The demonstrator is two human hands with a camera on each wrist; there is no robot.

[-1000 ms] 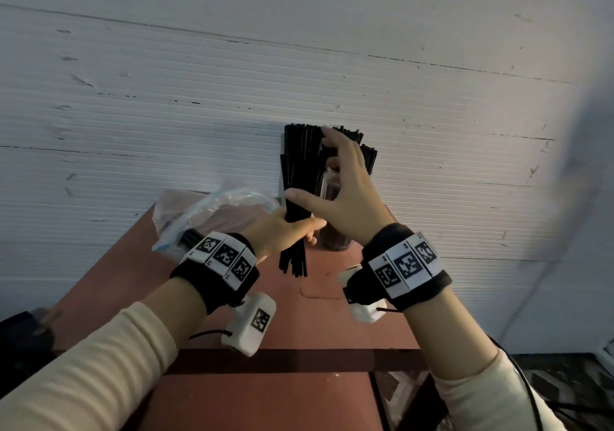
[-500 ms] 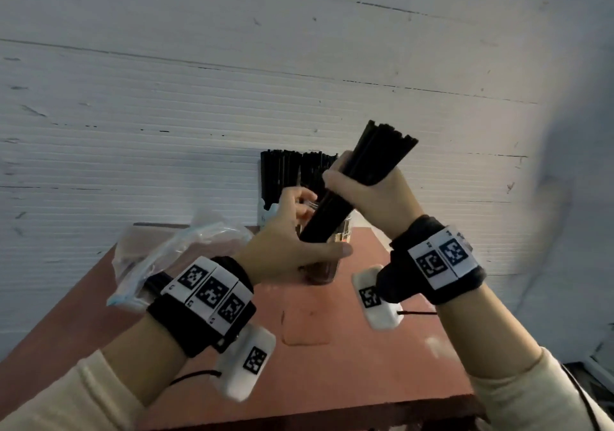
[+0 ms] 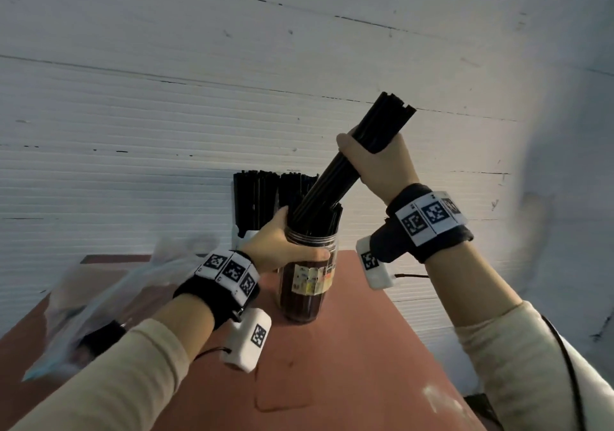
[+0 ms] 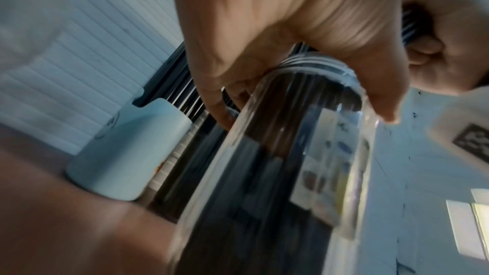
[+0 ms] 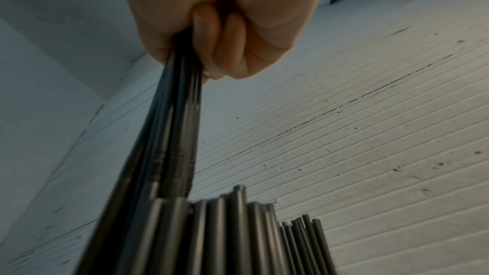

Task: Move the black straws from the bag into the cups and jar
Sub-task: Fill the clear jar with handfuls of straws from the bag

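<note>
Hands: we had our left hand point(image 3: 282, 247) wrapped round the neck of the jar point(image 3: 307, 284), thumb across its front; our right hand point(image 3: 378, 164) was fisted round a bundle of black straws point(image 3: 349, 168).
Bundle: it slanted down to the left from our right hand, its lower ends inside the jar's mouth, its upper ends sticking out above the fist.
Jar: clear, with a printed label point(image 3: 310, 279) on its side, it stood on the reddish table point(image 3: 349, 364) and already held a dense load of upright black straws, seen through the wall in the left wrist view point(image 4: 278, 154).
Cups: a pale cup point(image 4: 127, 154) sat just behind and left of the jar, packed with straws point(image 3: 254, 194) standing above its rim; beside it, more straws point(image 3: 294, 186) rose behind the jar, but we could not make out their container.
Bag: a clear plastic bag point(image 3: 96, 301) lay at the table's left, blurred, with something dark showing at its near end.
Backdrop: a white ribbed wall point(image 3: 166, 98) stood behind the table.
</note>
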